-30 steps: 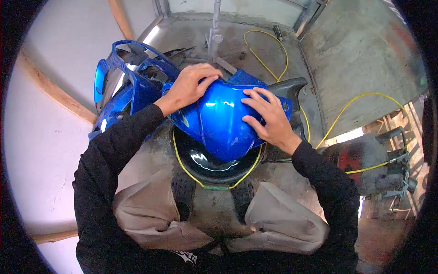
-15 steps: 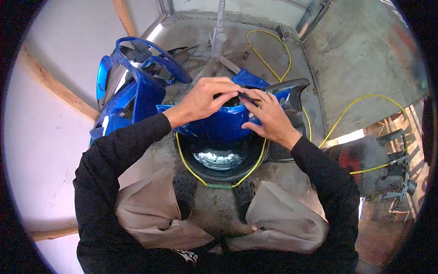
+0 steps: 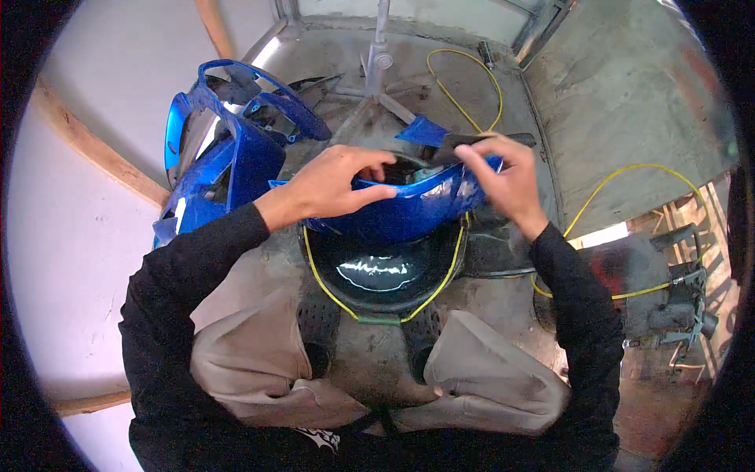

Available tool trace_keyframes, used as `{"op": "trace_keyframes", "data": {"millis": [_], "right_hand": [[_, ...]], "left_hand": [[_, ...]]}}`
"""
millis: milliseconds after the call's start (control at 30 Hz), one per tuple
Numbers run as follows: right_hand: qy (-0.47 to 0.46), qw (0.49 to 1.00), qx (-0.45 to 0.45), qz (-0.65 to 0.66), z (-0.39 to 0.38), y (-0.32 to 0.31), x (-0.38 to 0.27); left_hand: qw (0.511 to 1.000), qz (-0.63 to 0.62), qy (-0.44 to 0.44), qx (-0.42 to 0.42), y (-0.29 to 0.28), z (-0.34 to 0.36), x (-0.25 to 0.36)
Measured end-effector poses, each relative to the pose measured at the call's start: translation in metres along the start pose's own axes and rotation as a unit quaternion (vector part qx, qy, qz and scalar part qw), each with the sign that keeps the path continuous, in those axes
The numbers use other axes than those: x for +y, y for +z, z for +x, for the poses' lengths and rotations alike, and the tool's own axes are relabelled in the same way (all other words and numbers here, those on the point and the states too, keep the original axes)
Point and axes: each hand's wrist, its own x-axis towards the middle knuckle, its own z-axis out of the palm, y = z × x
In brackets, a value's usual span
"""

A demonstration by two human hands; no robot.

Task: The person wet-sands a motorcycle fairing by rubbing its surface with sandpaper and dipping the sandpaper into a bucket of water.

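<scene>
A curved glossy blue plastic fairing panel [image 3: 393,211] rests over a black bucket [image 3: 314,271] that has a yellow wire handle and a green grip. My left hand [image 3: 334,185] grips the panel's upper rim, thumb outside and fingers curled over the inner side. Raised at the panel's right end, my right hand [image 3: 507,177] pinches a dark grey sheet [image 3: 450,149] that looks like sandpaper. The sheet hangs out to the left of the fingers, near the rim. Liquid with a bright reflection [image 3: 376,271] shows in the bucket. Part of the panel's inside is hidden by my left hand.
More blue fairing parts [image 3: 228,141] are piled on the left by the white wall. A grey metal stand [image 3: 379,63] rises behind the bucket, with a small blue piece [image 3: 423,132] near its foot. A yellow hose [image 3: 582,216] runs right to a dark machine [image 3: 661,291].
My right hand has moved right and up along the panel, carrying the dark sheet. My left hand has shifted slightly left and down onto the rim; earlier both hands were together at the middle.
</scene>
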Motion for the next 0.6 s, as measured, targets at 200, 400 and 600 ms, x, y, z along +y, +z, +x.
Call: {"op": "trace_keyframes", "data": {"millis": [200, 400, 600], "right_hand": [[0.062, 0.985, 0.052, 0.154, 0.006, -0.021, 0.019], [0.214, 0.936, -0.240, 0.143, -0.001, -0.018, 0.009], [-0.135, 0.982, -0.105, -0.079, -0.004, 0.004, 0.007]], "left_hand": [[0.998, -0.013, -0.029, -0.054, -0.002, -0.007, -0.009], [0.992, -0.059, -0.062, -0.094, -0.009, 0.002, -0.013], [0.967, -0.188, -0.107, -0.138, -0.027, 0.024, -0.028]]}}
